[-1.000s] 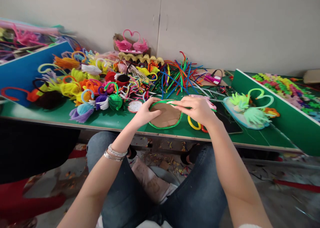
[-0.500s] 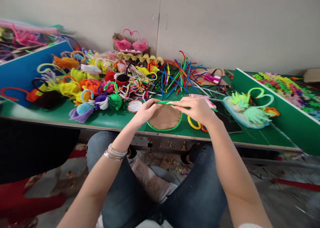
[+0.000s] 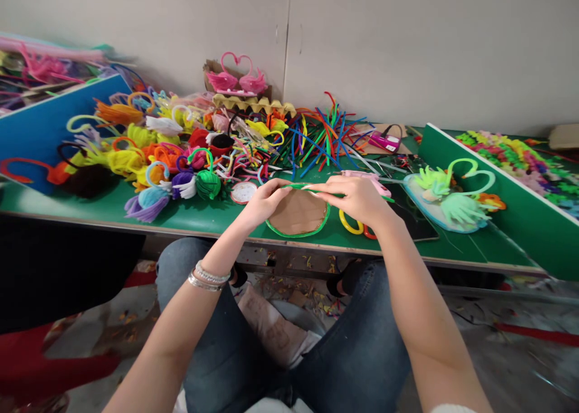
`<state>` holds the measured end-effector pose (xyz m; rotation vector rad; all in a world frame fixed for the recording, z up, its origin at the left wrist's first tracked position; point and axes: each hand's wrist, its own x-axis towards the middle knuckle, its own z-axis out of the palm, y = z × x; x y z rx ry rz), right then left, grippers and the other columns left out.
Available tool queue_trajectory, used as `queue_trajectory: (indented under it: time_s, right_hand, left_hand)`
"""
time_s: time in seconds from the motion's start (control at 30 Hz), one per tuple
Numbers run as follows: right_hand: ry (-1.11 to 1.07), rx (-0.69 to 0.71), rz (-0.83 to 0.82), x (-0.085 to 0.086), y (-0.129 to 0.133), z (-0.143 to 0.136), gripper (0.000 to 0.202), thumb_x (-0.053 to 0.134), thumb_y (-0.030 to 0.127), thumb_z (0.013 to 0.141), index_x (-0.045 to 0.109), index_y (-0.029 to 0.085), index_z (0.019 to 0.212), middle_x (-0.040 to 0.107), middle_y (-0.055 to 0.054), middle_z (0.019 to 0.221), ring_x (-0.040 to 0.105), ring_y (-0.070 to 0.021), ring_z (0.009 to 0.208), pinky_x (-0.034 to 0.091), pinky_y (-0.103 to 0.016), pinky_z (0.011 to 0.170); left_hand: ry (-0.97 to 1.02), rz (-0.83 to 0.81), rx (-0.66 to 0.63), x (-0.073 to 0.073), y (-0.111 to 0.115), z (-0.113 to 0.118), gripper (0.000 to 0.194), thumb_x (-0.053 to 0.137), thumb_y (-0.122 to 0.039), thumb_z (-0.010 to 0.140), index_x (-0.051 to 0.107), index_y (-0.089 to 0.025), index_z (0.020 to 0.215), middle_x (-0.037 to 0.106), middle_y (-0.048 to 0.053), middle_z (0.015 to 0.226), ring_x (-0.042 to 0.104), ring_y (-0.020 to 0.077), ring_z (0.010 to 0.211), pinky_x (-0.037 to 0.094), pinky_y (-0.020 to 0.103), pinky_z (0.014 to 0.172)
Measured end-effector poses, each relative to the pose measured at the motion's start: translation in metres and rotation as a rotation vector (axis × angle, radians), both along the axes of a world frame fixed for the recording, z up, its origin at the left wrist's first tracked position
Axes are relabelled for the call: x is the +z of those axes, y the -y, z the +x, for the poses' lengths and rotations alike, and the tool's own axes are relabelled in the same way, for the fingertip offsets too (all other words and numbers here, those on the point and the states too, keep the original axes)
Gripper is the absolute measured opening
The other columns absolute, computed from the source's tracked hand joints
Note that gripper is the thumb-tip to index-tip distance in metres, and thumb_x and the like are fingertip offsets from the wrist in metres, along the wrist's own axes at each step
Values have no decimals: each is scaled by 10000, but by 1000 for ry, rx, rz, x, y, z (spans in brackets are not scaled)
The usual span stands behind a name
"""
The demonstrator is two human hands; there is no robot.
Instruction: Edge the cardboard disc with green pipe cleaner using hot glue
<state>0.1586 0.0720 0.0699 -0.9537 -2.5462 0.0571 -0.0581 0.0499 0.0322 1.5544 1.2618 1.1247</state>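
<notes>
A round brown cardboard disc (image 3: 298, 213) with a green fuzzy strip along its rim is held at the table's front edge. My left hand (image 3: 268, 202) pinches its upper left rim. Opposite it, my right hand (image 3: 353, 197) grips the upper right rim, fingers pressed together on the green strip. The fingertips of both hands nearly meet at the top. Yellow scissor handles (image 3: 350, 222) lie just right of the disc, partly behind my right hand. A small white round piece (image 3: 243, 192) rests left of my left hand.
Coloured fuzzy swans (image 3: 156, 154) crowd the left of the green table, with loose pipe cleaners (image 3: 321, 138) behind the disc. On the right stand a pale green swan pair (image 3: 461, 202) and a green divider (image 3: 497, 202). Pink swans (image 3: 237, 81) sit at the back.
</notes>
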Motion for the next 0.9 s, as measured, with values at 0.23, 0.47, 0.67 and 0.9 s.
queue_trajectory:
  time_s: [0.23,0.47,0.67,0.9]
  right_hand:
    - [4,-2,19,1,1,0,290,506,303,898,658,293,1144,687,-3,813,570,-115,705,367,-230,608]
    - [14,-17,25,0,0,1,284,520,294,892,662,292,1137,676,1,794,566,-115,702,370,-234,614]
    - [-24,-2,44,0,0,0,279,520,315,891,666,284,1127,680,-3,804,574,-119,715,398,-237,652]
    - [-187,-38,41,0,2,-3,281,576,370,848,660,263,1094,688,4,823,576,-106,658,436,-228,622]
  left_hand:
    - [-16,16,-7,-2,-1,-1,209,490,-301,839,630,-168,917,652,31,906,563,169,892,421,271,785]
    - [-15,29,-37,-4,0,-1,237,497,-304,841,620,-147,969,653,56,971,570,168,916,422,277,812]
    - [-10,26,-29,-2,0,-2,233,517,-304,834,628,-148,967,658,57,953,577,171,898,434,274,785]
    - [-1,34,25,-2,-2,-3,254,518,-344,826,637,-159,954,666,41,928,571,169,880,430,267,755]
